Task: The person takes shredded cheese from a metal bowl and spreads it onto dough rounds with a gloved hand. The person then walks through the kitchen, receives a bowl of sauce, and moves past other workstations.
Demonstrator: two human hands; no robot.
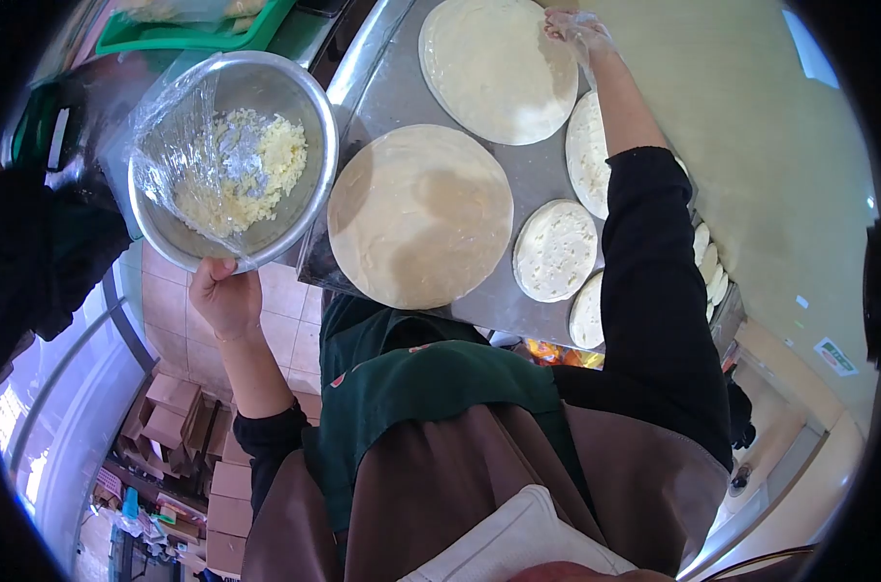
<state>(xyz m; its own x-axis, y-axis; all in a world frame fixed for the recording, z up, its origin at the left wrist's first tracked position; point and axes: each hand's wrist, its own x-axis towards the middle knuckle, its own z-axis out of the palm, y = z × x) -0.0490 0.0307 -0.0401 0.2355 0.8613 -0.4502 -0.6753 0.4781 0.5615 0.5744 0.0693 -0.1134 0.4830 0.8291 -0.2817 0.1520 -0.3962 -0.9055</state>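
My left hand grips the near rim of a metal bowl, thumb on top. Pale shredded cheese or a similar crumbly filling lies in the bowl, and clear plastic wrap covers its left part. At the upper right, my right hand, in a thin clear plastic glove, is by the right edge of the far large dough round. Its fingers are drawn together; whatever they hold is too small to name. A second large dough round lies nearer to me.
Smaller pale dimpled rounds lie on the metal work surface at right, partly behind my right arm. More small rounds sit beyond it. A green tray stands at upper left. Cardboard boxes are stacked below left.
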